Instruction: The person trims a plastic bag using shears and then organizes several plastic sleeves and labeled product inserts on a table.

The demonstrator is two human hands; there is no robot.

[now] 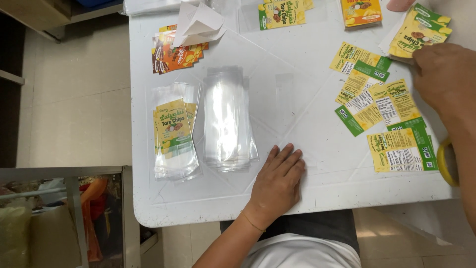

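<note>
Flat and empty, the left hand (277,181) lay palm down with fingers spread on the white table (317,198), pressing on a single clear plastic sleeve (297,119) that was hard to make out against the tabletop. Whether the right hand (444,79) gripped anything could not be told; it reached toward the table's far right corner, its fingers at the edge of a small pile of yellow-and-green printed labels (416,32), and a yellow bangle (443,163) circled the wrist. Just left of the flat hand sat a tall stack of empty clear bags (227,119), and beside that, nearer the table's left edge, a shorter stack of bags already holding label cards (173,136). More yellow-and-green labels (384,116) were scattered loose across the right side of the table, some face up and some showing their printed backs. Orange labels (173,52) were fanned out at the far left, partly under a crumpled sheet of white paper (198,25). Another orange packet (361,12) rested at the top edge of the view. The person wore a white shirt and dark trousers, seen at the bottom of the picture.
</note>
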